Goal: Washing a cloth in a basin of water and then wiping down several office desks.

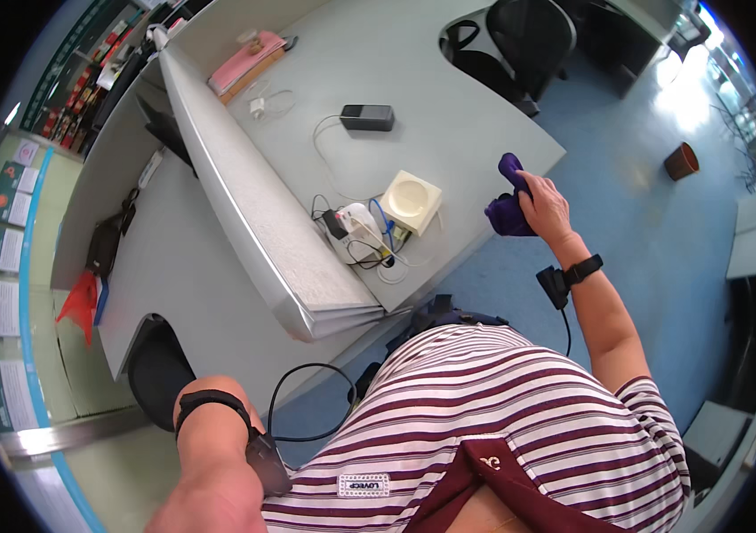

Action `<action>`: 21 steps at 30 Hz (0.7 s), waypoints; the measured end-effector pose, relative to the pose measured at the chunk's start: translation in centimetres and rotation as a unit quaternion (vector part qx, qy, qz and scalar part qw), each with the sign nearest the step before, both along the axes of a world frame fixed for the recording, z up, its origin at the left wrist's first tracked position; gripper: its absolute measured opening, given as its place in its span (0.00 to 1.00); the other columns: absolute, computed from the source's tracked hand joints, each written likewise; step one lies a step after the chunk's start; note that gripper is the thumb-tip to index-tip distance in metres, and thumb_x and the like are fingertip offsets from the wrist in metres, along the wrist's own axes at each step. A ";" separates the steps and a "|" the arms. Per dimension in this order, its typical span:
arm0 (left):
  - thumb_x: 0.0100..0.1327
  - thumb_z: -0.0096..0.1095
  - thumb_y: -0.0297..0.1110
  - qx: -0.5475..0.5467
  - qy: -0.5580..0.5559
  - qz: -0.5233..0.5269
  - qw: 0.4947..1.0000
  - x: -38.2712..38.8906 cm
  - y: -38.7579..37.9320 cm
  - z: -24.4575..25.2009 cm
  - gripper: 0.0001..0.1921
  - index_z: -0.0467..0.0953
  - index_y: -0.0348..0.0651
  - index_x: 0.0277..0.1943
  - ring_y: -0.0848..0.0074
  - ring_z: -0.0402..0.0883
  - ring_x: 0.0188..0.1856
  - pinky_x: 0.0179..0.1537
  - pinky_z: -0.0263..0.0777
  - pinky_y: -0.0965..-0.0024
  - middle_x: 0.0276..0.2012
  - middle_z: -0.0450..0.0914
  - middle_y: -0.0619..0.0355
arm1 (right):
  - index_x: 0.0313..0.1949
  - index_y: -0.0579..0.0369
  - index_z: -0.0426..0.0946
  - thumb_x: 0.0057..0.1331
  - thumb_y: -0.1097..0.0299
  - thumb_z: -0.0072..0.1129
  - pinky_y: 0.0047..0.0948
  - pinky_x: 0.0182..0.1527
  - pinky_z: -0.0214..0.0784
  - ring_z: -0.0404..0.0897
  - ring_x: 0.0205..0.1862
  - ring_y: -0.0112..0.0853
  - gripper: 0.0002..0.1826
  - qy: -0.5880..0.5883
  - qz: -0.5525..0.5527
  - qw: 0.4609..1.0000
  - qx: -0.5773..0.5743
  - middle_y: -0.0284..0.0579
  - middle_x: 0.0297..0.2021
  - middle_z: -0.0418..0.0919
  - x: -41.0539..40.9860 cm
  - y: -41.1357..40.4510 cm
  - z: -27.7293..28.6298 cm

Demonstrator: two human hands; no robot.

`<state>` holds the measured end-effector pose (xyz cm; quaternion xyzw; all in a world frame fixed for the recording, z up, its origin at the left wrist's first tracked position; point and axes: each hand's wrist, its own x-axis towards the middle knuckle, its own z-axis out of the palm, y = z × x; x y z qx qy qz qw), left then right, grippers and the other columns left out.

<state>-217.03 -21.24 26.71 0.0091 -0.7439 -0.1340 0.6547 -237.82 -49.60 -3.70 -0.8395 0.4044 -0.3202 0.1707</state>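
Observation:
My right hand is closed on a dark purple cloth, which hangs in folds beside the front edge of the grey desk. Nearest to that hand on the desktop is a cream square block with a round hollow. A white power socket unit with plugs and tangled cables sits to its left, against the partition. Only the back of my left hand shows beyond its wrist strap, low on the left. Its fingers are hidden, so whether they hold something does not show.
A fabric-faced partition divides two desks. Farther back are a black box-shaped device on a cable, a white charger and a pink folded cloth. A black chair, another chair and a brown bin stand around.

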 end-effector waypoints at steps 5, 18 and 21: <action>0.55 0.61 0.24 0.097 -0.009 0.034 0.995 0.2 -2.4 -0.7 0.13 0.72 0.43 0.43 0.76 0.75 0.35 0.35 0.70 0.69 0.37 0.73 0.62 | 0.60 0.42 0.58 0.56 0.55 0.53 0.56 0.58 0.49 0.49 0.63 0.53 0.31 0.250 0.089 0.960 0.087 0.58 0.60 0.54 3.6 -3.6 -6.0; 0.56 0.58 0.38 0.511 -0.220 0.752 0.354 9.0 -5.6 -6.2 0.29 0.59 0.38 0.60 0.62 0.64 0.58 0.56 0.58 0.66 0.57 0.62 0.42 | 0.62 0.32 0.53 0.59 0.47 0.46 0.66 0.58 0.38 0.38 0.67 0.52 0.31 0.378 0.086 0.920 0.062 0.51 0.65 0.44 10.0 -24.5 -8.5; 0.57 0.57 0.37 0.565 -0.181 0.753 0.285 11.2 -4.2 -10.1 0.30 0.57 0.37 0.61 0.65 0.66 0.56 0.57 0.56 0.69 0.56 0.64 0.44 | 0.61 0.31 0.53 0.59 0.48 0.45 0.65 0.57 0.41 0.40 0.66 0.53 0.31 0.358 0.126 0.924 0.040 0.51 0.65 0.45 12.8 -30.3 -9.7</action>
